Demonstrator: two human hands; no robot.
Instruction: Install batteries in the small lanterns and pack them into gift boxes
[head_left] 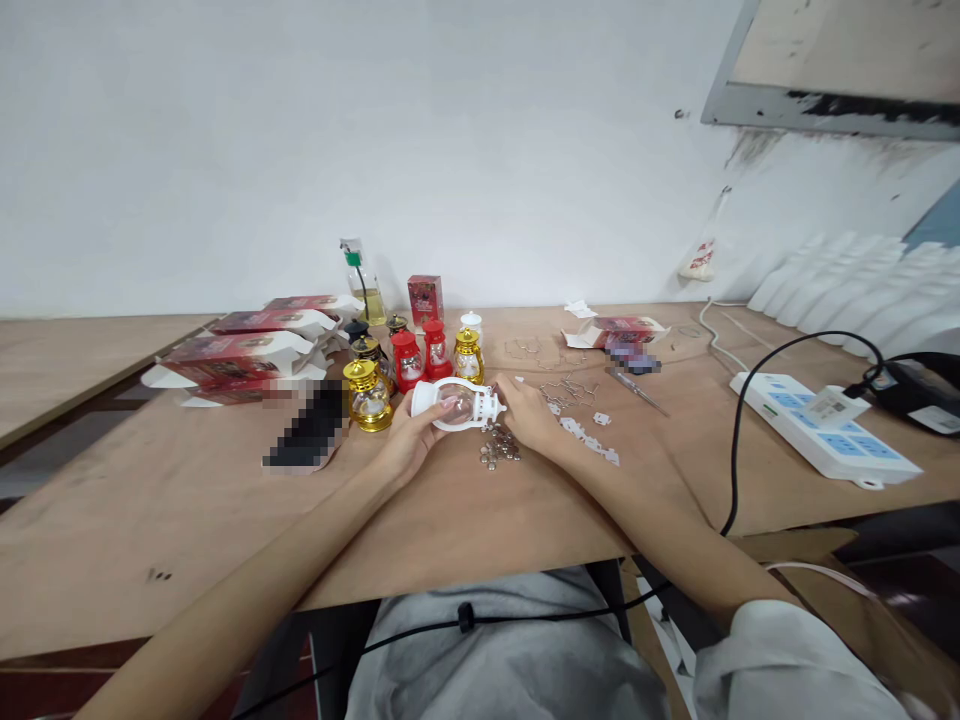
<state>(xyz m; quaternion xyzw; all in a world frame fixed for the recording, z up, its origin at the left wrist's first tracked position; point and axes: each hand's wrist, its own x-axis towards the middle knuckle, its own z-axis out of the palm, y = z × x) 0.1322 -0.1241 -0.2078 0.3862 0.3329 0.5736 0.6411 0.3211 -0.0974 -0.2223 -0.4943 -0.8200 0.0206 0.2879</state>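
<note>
A small white toy lantern (486, 407) lies sideways above the table, its cap pointing right. My left hand (411, 442) is closed around its base and clear middle, thumb on top. At the cap end, my right hand (528, 414) has its fingers curled in beside the lantern; its fingertips are hidden, so what they pinch cannot be made out. Under the lantern is a heap of small shiny round metal pieces (491, 458). Right of my right hand lie bent thin wires (574, 388) and white plastic pieces (589, 440).
Gold (367, 400), red (408, 362) and other lanterns stand behind my left hand. Open red boxes (232, 355) lie left, near a dark pixelated phone-like object (311, 430). A screwdriver (637, 390), power strip (825, 430) and black cable (736, 440) occupy the right.
</note>
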